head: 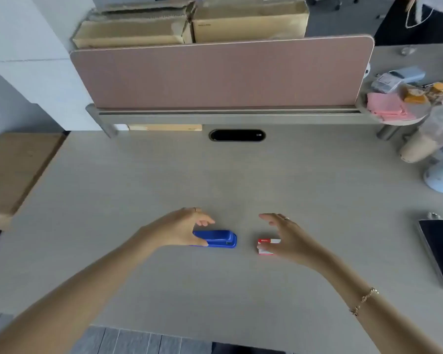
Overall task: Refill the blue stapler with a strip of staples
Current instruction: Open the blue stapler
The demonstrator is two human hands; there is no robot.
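Observation:
The blue stapler (220,238) lies closed on the grey desk (215,180), a little left of centre. My left hand (179,229) hovers over its left end, fingers spread and curved, the thumb near its front side; whether it touches the stapler is unclear. To the right lies a small red and white staple box (265,245). My right hand (289,237) is over the box's right part with fingers apart, hiding that side. No loose strip of staples shows.
A black phone (439,254) lies at the right edge. A pink divider panel (220,75) stands along the back with a cable slot (237,135) before it. Cups, a pale blue round object and pink notes crowd the far right. Cardboard (16,172) lies left.

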